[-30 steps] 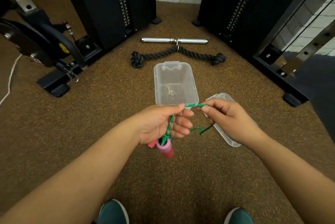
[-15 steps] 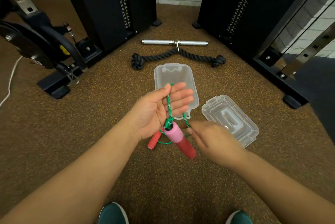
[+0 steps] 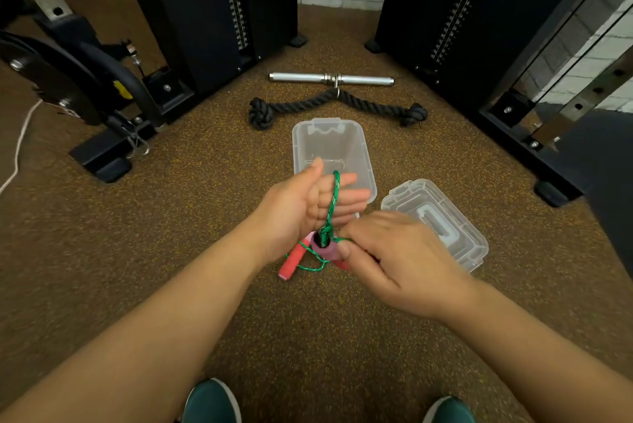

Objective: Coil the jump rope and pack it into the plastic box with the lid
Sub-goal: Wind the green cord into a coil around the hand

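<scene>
Over the floor: both bare forearms reach forward above brown speckled gym flooring (image 3: 171,217)
Left hand (image 3: 301,206): palm up with fingers stretched flat, not closed; a strand of the green jump rope (image 3: 333,203) runs over the fingers and down across the palm
Right hand (image 3: 394,258): fingers curled, thumb and fingertips pinched on the rope just beside the knot at the pink handle (image 3: 325,248); part of that handle is hidden under this hand
Jump rope: held in the air between the two hands, a small green loop hanging below them
Red handle (image 3: 293,260): hangs slanted below the left wrist, beside the pink handle
Plastic box (image 3: 330,145): clear, open, standing on the floor just beyond the left hand's fingertips; its near end is hidden behind that hand
Lid (image 3: 442,220): clear, lying on the floor to the right of the box, partly behind the right hand
Further back: a black knotted rope attachment (image 3: 337,104) and a chrome bar (image 3: 330,79) lie on the floor between two black weight-stack towers (image 3: 205,11)
Bottom edge: toes of two teal shoes (image 3: 210,402)
</scene>
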Available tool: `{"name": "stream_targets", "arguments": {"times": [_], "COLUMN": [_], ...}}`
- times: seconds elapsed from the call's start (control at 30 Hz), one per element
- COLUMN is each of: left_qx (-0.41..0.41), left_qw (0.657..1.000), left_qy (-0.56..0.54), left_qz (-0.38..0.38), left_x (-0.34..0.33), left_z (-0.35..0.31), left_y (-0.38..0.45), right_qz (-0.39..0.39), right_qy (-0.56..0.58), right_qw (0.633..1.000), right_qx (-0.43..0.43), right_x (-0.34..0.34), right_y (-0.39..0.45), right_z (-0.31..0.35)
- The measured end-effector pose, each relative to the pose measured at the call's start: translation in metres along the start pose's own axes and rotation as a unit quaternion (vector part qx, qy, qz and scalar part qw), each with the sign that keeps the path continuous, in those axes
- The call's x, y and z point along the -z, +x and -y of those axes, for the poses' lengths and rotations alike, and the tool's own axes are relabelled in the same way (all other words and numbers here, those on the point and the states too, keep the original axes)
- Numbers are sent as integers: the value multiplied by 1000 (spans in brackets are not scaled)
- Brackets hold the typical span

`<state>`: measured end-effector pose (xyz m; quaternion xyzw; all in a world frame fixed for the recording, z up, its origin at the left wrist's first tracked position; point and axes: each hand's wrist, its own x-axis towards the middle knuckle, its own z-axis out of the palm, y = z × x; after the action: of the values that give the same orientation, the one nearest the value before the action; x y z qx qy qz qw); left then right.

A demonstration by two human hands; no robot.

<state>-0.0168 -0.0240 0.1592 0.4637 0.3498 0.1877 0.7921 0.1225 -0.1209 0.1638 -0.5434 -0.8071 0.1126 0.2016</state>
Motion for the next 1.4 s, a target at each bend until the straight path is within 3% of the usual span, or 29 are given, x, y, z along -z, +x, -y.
{"name": "stream_targets", "arguments": {"times": [0.1, 0.3, 0.43, 0.53, 0.8, 0.93, 1.0, 1.07, 1.13, 1.23, 1.4], "left_qx": [25, 67, 89, 92, 34, -44, -64, -68, -69, -66, -55], "left_qw": [995, 982, 969, 965, 983, 980, 979, 978, 981, 987, 998], "left_qy": [101, 138, 115, 75, -72, -174, -188, -192, -178, -147, -2], "left_qz": [-6, 106, 200, 233, 163, 80, 54, 40, 24, 1, -20], "left_x": [1, -7, -7, -8, -11, -3, 6, 10, 9, 8, 7], "left_z": [6, 7, 7, 5, -1, -10, -13, -13, -11, -9, -7], "left_y": [-1, -9, -11, -11, -14, -9, -7, -7, -7, -4, -5], "right_qz": [-15, -83, -138, -155, -180, -127, -81, -34, 4, 38, 31], "right_qy": [61, 130, 267, 360, 521, 476, 406, 261, 112, 3, -45], "right_qw": [998, 983, 932, 891, 785, 821, 870, 942, 984, 996, 998], "right_qx": [-5, -103, -202, -229, -283, -286, -266, -209, -139, -85, -29], "right_x": [16, 35, 34, 27, 10, -8, -16, -22, -25, -24, -14], "right_y": [6, 8, 8, 9, 10, 4, 0, -4, -6, -4, 3], "right_z": [-4, -27, -38, -43, -41, -45, -46, -44, -38, -27, -16]}}
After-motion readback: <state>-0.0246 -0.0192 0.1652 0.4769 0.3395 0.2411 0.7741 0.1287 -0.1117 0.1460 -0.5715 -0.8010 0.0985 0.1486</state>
